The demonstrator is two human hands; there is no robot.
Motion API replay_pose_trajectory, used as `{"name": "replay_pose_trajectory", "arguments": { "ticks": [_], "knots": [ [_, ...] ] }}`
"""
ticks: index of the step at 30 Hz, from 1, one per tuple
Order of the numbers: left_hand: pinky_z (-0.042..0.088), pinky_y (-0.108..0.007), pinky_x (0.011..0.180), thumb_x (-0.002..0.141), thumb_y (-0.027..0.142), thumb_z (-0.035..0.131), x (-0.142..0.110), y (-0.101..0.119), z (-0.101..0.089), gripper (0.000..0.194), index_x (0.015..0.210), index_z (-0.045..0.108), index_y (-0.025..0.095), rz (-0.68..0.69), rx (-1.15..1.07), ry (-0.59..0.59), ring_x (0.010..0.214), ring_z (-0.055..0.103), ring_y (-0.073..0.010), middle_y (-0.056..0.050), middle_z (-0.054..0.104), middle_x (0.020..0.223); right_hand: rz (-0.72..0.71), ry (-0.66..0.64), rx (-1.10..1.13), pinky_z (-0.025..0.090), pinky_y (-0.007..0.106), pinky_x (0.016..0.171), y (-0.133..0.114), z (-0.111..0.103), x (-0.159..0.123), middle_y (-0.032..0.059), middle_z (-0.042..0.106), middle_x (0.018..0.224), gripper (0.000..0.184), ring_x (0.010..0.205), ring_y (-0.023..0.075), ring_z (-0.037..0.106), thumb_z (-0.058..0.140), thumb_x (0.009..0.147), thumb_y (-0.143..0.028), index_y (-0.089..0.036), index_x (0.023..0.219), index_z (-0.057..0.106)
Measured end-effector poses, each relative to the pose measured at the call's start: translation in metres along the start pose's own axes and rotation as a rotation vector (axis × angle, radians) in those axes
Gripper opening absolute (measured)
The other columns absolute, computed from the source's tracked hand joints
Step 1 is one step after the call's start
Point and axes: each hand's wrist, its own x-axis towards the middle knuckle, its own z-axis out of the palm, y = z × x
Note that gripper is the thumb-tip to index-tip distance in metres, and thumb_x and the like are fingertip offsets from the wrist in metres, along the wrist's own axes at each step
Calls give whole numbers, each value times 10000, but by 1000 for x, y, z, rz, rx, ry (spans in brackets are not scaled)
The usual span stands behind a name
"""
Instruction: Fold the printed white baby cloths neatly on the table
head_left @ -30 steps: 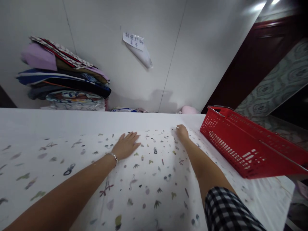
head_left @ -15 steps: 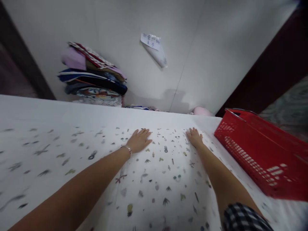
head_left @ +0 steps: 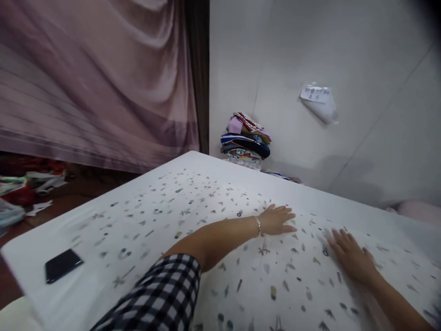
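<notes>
White fabric (head_left: 193,202) with a small scattered print lies spread over a white table (head_left: 220,168). My left hand (head_left: 274,219), with a bracelet at the wrist, rests flat on the fabric close to its far edge, fingers stretched out. To its right, my right hand (head_left: 353,257) also lies on the cloth with the palm down and the fingers extended; it is slightly blurred. Neither hand grips anything. A checked sleeve (head_left: 158,294) covers my left upper arm.
A dark phone-like slab (head_left: 64,265) lies at the table's near left corner. Folded clothes (head_left: 246,140) are stacked beyond the far edge, against the wall. A pink curtain (head_left: 103,82) hangs at the left, with loose items (head_left: 20,193) on the floor below. A paper note (head_left: 315,94) is on the wall.
The view has swung left, bringing the curtain and dark slab into sight while the red basket has left it. My right hand has shifted nearer to my left hand across the fabric.
</notes>
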Motion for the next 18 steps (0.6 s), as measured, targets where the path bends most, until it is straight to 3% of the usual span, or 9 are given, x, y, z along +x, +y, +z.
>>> {"name": "replay_pose_trajectory", "arguments": {
  "ticks": [4,7,10,13,16,18],
  "knots": [
    [61,-496,1152,881,613,300,-89,-12,-14,711,1452,319,191,-159,14,-79,1443,86,-263,-101,126,1566,81,-148,12,262,605,1064,-42,0,-9,53,304,1515,641,1404,301,229,258,825,-519,-270,1381,457],
    [70,-517,1146,882,628,281,-160,-28,-20,723,1449,321,183,-305,8,-52,1441,92,-272,-107,133,1563,139,-131,24,261,608,1066,-69,-9,-9,82,296,1516,690,1402,312,232,223,837,-560,-243,1422,403],
    [85,-503,1148,882,640,270,-227,-46,-22,697,1436,344,223,-465,34,44,1439,116,-260,-84,156,1562,-39,-50,64,231,590,1091,-115,-19,-15,54,257,1533,661,1422,281,174,199,869,-555,-277,1450,348],
    [98,-508,1144,895,615,271,-286,-65,-24,683,1426,362,196,-640,107,136,1434,143,-268,-107,187,1554,-205,-95,108,179,555,1123,-179,-24,-29,38,218,1546,661,1433,259,129,160,895,-555,-260,1465,319],
    [127,-512,1137,903,572,301,-332,-84,-29,632,1410,382,204,-804,194,216,1426,177,-271,-115,234,1540,-313,-142,135,162,542,1130,-238,-23,-45,32,228,1543,646,1430,260,135,187,904,-570,-268,1455,339],
    [146,-521,1128,902,551,316,-356,-97,-31,616,1407,378,206,-925,222,239,1420,195,-280,-121,249,1535,-373,-149,142,169,546,1126,-262,-20,-54,34,252,1535,636,1424,268,165,234,899,-589,-281,1440,365]
  ]
}}
